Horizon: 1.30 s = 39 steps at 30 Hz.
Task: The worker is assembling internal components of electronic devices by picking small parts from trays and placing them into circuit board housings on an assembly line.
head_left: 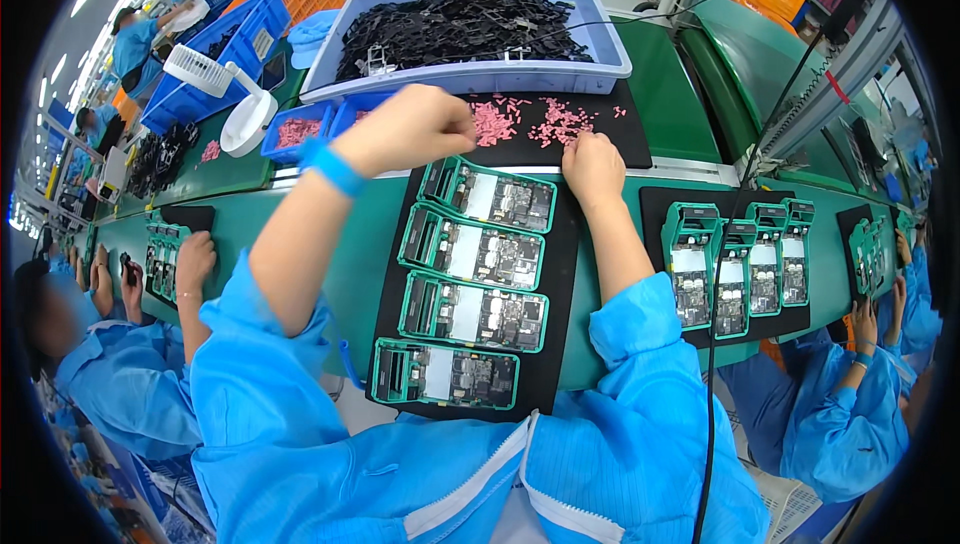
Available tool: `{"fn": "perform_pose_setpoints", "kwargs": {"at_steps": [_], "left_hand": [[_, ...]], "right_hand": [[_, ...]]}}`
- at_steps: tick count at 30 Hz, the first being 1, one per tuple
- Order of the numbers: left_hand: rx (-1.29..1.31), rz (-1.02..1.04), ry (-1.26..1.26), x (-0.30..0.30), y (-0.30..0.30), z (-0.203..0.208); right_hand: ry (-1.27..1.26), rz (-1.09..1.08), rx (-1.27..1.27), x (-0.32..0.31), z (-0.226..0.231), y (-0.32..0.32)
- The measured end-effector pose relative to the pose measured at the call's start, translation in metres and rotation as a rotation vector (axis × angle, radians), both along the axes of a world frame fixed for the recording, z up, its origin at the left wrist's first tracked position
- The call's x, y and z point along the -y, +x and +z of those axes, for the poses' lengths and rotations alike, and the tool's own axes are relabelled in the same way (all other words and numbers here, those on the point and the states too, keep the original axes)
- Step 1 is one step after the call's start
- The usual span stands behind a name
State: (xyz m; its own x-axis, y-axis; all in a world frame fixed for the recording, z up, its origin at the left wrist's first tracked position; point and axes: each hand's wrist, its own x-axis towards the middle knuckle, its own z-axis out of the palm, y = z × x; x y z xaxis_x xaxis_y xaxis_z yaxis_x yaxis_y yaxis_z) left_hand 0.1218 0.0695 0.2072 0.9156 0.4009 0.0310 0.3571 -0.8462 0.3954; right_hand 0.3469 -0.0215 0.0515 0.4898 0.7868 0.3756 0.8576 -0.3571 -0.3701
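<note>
"So where's everything at?"
"My left hand (425, 126) is curled beside the left pile of pink strips (493, 124), right hand (596, 172) is by the other pile (558, 126). Honestly can't tell if either's pinching anything."
"And the green-framed circuit boards (495, 314)?"
"Four, lined up on the black mat (562, 294) in front of me."

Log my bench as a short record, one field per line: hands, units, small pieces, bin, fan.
Left hand: fingers curled, near the pink pieces; contents unclear
Right hand: fingertips by the near edge of the pink pieces; contents unclear
Units: four green-framed circuit units, in a column on a black mat
Pink pieces: loose, scattered
Bin: pale blue, heaped with black parts
Fan: white, left of the bin
</note>
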Motion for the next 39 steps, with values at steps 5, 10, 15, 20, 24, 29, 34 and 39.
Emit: {"fn": "perform_pose_setpoints", "kwargs": {"at_steps": [5, 10, 15, 20, 24, 29, 34, 39], "left_hand": [[-0.060, 0.003, 0.043, -0.029, 0.081, -0.079], [-0.061, 0.155, 0.033, -0.035, 0.120, -0.119], [-0.086, 0.230, 0.092, -0.039, 0.129, -0.126], [-0.083, 0.233, 0.020, -0.044, 0.128, -0.124], [-0.109, 0.264, 0.107, -0.039, 0.132, -0.122], [-0.093, 0.325, 0.106, -0.026, 0.133, -0.121], [-0.041, 0.371, 0.128, -0.027, 0.129, -0.136], [-0.039, 0.200, 0.094, -0.014, 0.110, -0.133]], "right_hand": [[0.102, 0.068, -0.015, 0.007, -0.011, -0.004], [0.125, 0.115, -0.039, 0.009, -0.015, 0.001], [0.116, 0.106, -0.033, 0.006, -0.013, 0.003], [0.111, 0.103, -0.047, 0.005, -0.011, 0.002], [0.116, 0.103, -0.041, 0.005, -0.011, 0.004], [0.094, 0.085, -0.047, 0.009, -0.011, 0.004], [0.084, 0.096, -0.030, 0.009, -0.012, -0.003], [0.080, 0.102, -0.038, 0.017, -0.018, -0.009]]}}
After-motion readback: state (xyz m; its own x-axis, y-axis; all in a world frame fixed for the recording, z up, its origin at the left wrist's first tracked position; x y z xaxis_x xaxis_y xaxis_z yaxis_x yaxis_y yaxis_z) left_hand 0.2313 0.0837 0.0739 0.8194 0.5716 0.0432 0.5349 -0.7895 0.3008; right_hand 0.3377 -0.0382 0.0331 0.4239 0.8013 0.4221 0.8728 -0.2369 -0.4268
